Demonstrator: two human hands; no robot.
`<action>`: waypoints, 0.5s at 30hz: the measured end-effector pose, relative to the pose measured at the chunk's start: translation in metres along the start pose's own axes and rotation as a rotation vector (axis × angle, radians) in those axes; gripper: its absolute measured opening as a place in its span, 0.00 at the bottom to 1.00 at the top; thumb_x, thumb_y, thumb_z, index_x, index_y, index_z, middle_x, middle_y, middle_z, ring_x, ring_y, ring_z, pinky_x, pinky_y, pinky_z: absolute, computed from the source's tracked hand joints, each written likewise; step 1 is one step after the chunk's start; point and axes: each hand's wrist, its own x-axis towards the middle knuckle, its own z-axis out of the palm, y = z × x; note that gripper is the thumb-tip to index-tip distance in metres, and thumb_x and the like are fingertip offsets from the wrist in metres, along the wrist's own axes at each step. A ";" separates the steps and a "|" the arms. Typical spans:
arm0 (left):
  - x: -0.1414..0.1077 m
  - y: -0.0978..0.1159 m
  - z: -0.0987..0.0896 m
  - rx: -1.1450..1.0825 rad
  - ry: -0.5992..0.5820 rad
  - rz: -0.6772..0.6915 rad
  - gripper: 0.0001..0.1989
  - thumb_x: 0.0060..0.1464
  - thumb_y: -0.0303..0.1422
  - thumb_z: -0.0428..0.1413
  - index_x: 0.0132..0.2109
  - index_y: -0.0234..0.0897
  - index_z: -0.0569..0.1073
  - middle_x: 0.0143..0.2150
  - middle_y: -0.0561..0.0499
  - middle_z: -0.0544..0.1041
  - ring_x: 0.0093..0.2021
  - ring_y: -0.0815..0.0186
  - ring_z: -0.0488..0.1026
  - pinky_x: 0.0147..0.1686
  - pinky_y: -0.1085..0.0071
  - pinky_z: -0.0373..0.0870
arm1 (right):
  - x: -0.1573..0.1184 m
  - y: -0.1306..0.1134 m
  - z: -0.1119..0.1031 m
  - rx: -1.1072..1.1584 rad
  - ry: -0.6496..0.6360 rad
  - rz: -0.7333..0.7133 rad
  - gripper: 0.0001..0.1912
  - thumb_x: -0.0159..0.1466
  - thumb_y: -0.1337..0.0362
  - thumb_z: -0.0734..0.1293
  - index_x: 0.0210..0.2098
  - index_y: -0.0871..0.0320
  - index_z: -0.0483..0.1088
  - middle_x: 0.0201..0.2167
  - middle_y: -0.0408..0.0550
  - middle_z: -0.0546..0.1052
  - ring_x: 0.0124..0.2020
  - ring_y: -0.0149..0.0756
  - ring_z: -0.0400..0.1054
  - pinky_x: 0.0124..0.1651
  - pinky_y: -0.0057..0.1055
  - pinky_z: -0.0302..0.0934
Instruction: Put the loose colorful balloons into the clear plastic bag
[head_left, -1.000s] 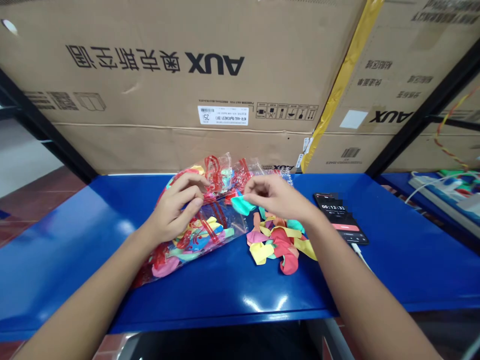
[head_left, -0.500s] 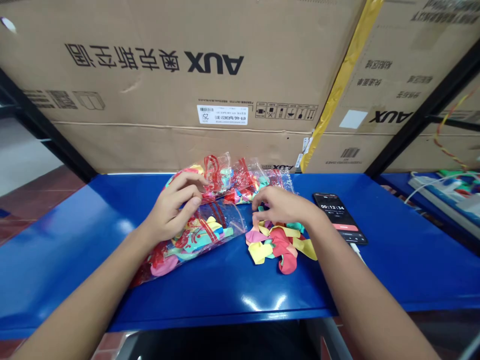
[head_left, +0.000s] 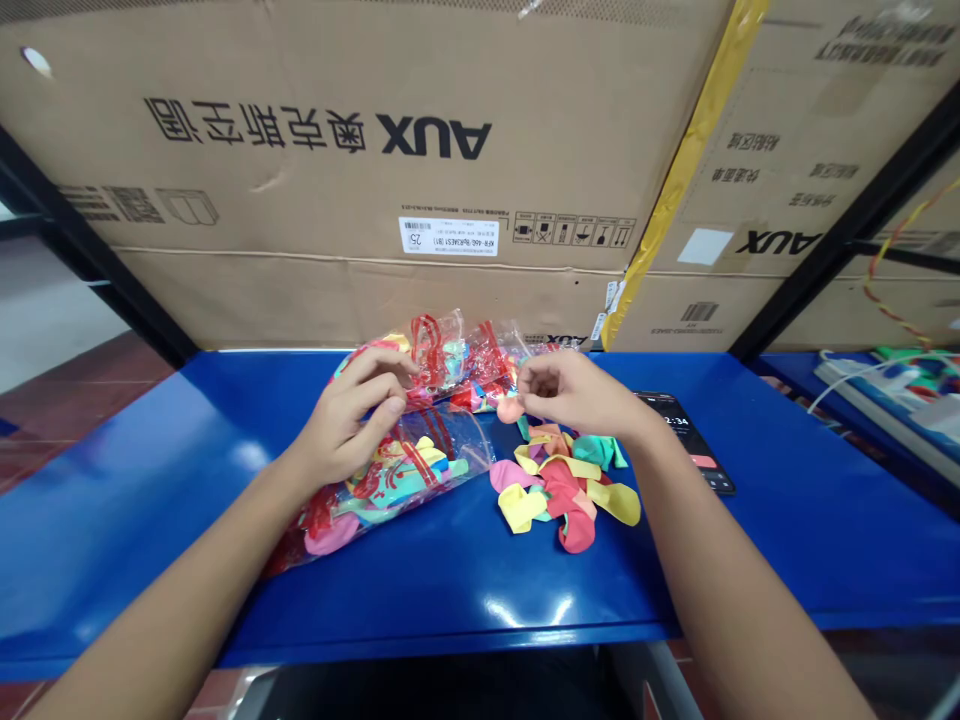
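Note:
Pinched between the fingertips of my right hand (head_left: 566, 392) is a peach balloon (head_left: 511, 409), held above a loose pile of balloons (head_left: 566, 485) in yellow, red, pink, green and orange. My left hand (head_left: 358, 408) rests over the left end of a clear plastic bag (head_left: 409, 475) with red print, full of balloons. Its fingers are loosely curled and apart, with nothing visible between them. More printed bags of balloons (head_left: 442, 350) lie behind, against the cardboard. Part of the back bags is hidden by my hands.
Under everything is a blue tabletop (head_left: 420, 600). A phone (head_left: 697, 440) showing a timer lies to the right, partly behind my right forearm. Large cardboard boxes (head_left: 315, 210) stand along the back, with black metal posts (head_left: 817, 240) at the sides.
My right hand has risen from the pile and moved slightly back, now with a peach balloon showing in its fingers. My left hand has stayed at the bag.

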 end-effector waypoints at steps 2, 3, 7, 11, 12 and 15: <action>0.000 0.001 0.000 -0.011 -0.011 -0.003 0.14 0.65 0.32 0.45 0.30 0.36 0.66 0.47 0.45 0.71 0.46 0.62 0.71 0.47 0.62 0.69 | 0.003 -0.006 0.010 0.119 0.000 -0.042 0.06 0.57 0.72 0.63 0.27 0.56 0.63 0.24 0.41 0.77 0.24 0.28 0.67 0.28 0.28 0.57; 0.000 0.001 0.000 -0.011 -0.013 -0.002 0.13 0.65 0.32 0.45 0.31 0.36 0.66 0.47 0.45 0.71 0.46 0.62 0.71 0.48 0.62 0.69 | 0.006 -0.009 0.020 0.168 -0.021 -0.066 0.06 0.58 0.72 0.63 0.27 0.56 0.63 0.25 0.41 0.77 0.26 0.29 0.68 0.29 0.28 0.59; -0.001 0.000 0.000 0.010 -0.006 0.008 0.14 0.65 0.32 0.45 0.31 0.36 0.66 0.47 0.45 0.71 0.46 0.61 0.70 0.47 0.62 0.68 | 0.022 -0.020 0.064 0.308 -0.058 -0.180 0.02 0.61 0.67 0.66 0.30 0.58 0.70 0.29 0.45 0.78 0.31 0.31 0.70 0.37 0.31 0.64; -0.001 -0.002 -0.001 0.028 0.009 -0.006 0.14 0.65 0.33 0.46 0.31 0.36 0.66 0.47 0.44 0.71 0.46 0.61 0.70 0.46 0.62 0.69 | 0.025 -0.022 0.067 0.372 -0.151 -0.234 0.11 0.63 0.61 0.67 0.43 0.59 0.75 0.40 0.48 0.80 0.39 0.34 0.72 0.43 0.33 0.65; -0.001 -0.002 -0.001 0.028 0.012 -0.011 0.14 0.65 0.33 0.45 0.31 0.36 0.66 0.47 0.44 0.71 0.46 0.61 0.70 0.46 0.63 0.69 | 0.022 -0.020 0.059 0.345 -0.129 -0.223 0.10 0.64 0.62 0.66 0.43 0.59 0.75 0.39 0.48 0.80 0.39 0.33 0.72 0.43 0.32 0.65; -0.001 -0.003 -0.001 0.019 0.014 -0.017 0.14 0.65 0.33 0.45 0.31 0.36 0.66 0.47 0.45 0.71 0.46 0.61 0.70 0.47 0.62 0.69 | 0.011 -0.009 0.028 0.084 -0.115 -0.140 0.09 0.63 0.69 0.63 0.34 0.60 0.76 0.31 0.45 0.79 0.31 0.31 0.70 0.35 0.29 0.63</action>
